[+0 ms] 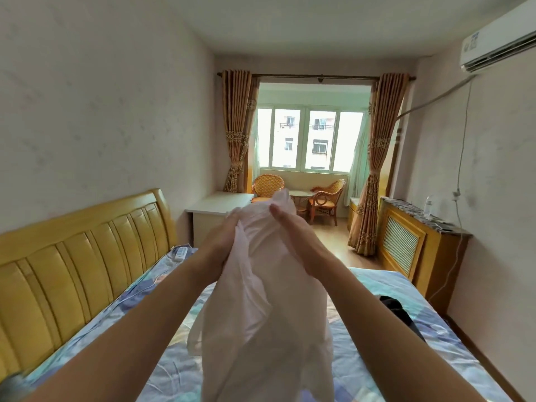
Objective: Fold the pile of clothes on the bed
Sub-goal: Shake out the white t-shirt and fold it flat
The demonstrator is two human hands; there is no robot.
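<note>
A thin white garment (261, 300) hangs in the air above the bed (162, 369), held up at its top between both my hands. My left hand (223, 242) grips the cloth on its left side, with the fingers hidden in the folds. My right hand (293, 230) holds the right side of the top, with its thumb on the front of the cloth and its fingers behind it. The garment's lower part drapes down in loose folds toward me. A dark garment (400, 314) lies on the bed's right side.
The bed has a blue patterned sheet and a yellow padded headboard (72, 256) on the left. A white remote (180, 253) lies near the headboard. A white desk (214, 210), rattan chairs (324, 201) and a wooden radiator cover (417, 248) stand beyond.
</note>
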